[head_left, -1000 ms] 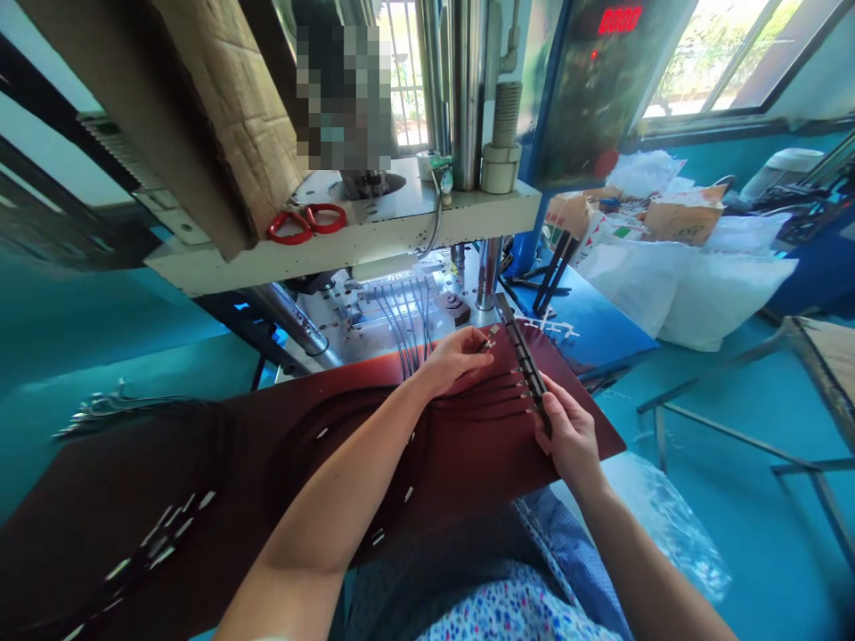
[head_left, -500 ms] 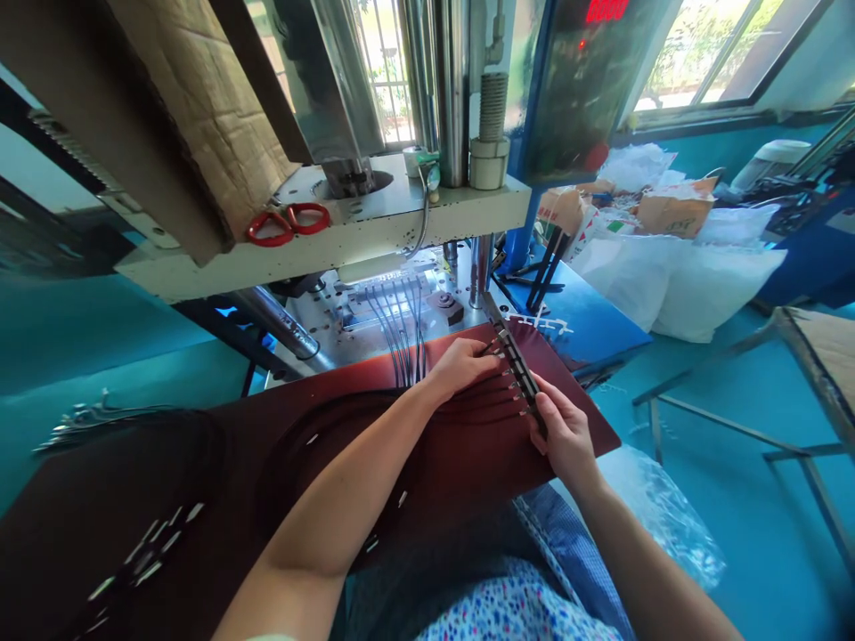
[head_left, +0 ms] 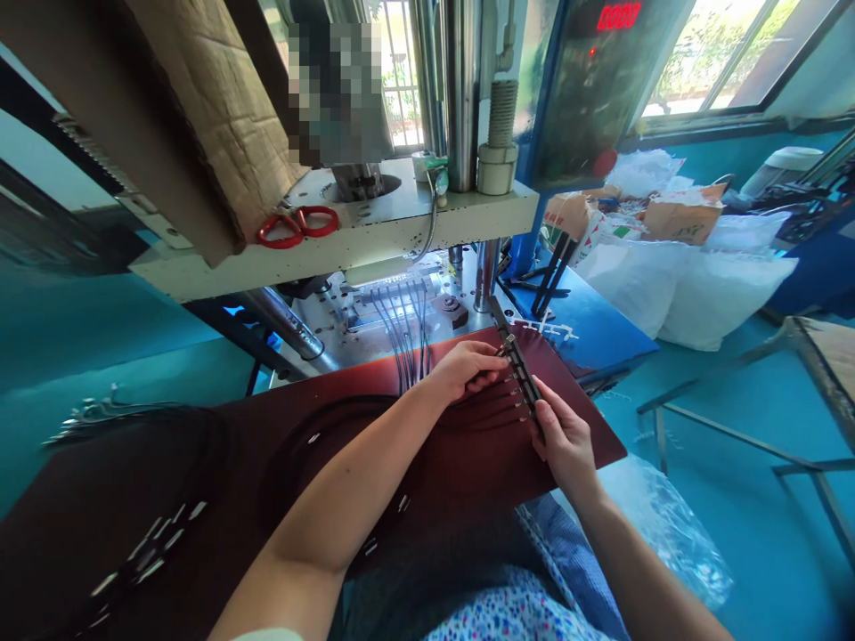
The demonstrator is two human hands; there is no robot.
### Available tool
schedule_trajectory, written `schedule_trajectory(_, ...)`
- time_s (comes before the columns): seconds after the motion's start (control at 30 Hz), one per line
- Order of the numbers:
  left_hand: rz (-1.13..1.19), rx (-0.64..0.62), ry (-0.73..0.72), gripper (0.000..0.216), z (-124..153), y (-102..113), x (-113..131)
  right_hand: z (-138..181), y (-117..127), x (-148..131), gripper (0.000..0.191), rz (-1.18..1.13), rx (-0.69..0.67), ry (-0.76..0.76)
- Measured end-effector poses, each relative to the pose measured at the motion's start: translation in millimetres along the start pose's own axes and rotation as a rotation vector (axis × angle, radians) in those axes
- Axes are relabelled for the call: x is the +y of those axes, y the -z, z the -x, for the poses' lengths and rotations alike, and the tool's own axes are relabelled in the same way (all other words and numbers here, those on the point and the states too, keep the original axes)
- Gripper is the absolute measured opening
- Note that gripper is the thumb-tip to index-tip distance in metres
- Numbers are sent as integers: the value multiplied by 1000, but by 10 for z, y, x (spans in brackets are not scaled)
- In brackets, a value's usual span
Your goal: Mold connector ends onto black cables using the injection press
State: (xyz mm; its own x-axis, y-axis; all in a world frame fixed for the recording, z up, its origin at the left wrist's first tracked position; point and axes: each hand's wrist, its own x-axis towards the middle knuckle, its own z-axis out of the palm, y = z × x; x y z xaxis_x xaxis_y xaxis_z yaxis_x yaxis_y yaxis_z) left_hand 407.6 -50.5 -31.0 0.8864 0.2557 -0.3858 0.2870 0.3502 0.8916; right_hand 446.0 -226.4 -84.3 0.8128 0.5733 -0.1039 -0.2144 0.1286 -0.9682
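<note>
Tabletop (head_left: 487, 472) — right fingers (head_left: 550, 418) closed round bar (head_left: 524, 374)

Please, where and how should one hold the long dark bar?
The long dark bar is probably best gripped at its near end, coming from the right, as the right hand does: it is narrow and slanted, and cable ends and the left hand crowd its left side.

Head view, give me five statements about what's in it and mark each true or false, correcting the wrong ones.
1. The right hand holds a dark bar. True.
2. The scissors have blue handles. False: the handles are red.
3. The left hand is close to the bar. True.
4. The white sacks are on the left of the view. False: they are on the right.
5. Dark cables lie on the table. True.
</note>
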Motion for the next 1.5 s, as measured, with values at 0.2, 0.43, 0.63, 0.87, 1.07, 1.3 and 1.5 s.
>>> schedule_trajectory(0.2, 10, 148, -106, 23, -12, -71, -76, -24, -1, -11, 52, 25, 0, -17)
schedule_trajectory(0.43, 51, 216, -228, 23, 25, -126, -138, -55, 7, -17, 50, 95, -57, 41)
schedule_trajectory(0.63, 32, 61, -262, 30, -8, 29, -156, -5, -3, -27, 51, 68, -19, -3)
schedule_trajectory(0.87, 51, 40, -318, 34, 34, 196, -36, -1, -8, -75, 51, -42, 24, -82)
schedule_trajectory(1.07, 43, 115, -271, 29, -14, 152, -59, -11, 4, -70, 52, -91, 53, -102)
schedule_trajectory(1.3, -494, 307, -450, 25, -101, 58, -96, -18, 22, -80, 52, -86, 65, -118)
schedule_trajectory(1.5, -399, 254, -395, 27, -142, 85, -105, -31, 46, -54, 51, -51, 33, -124)
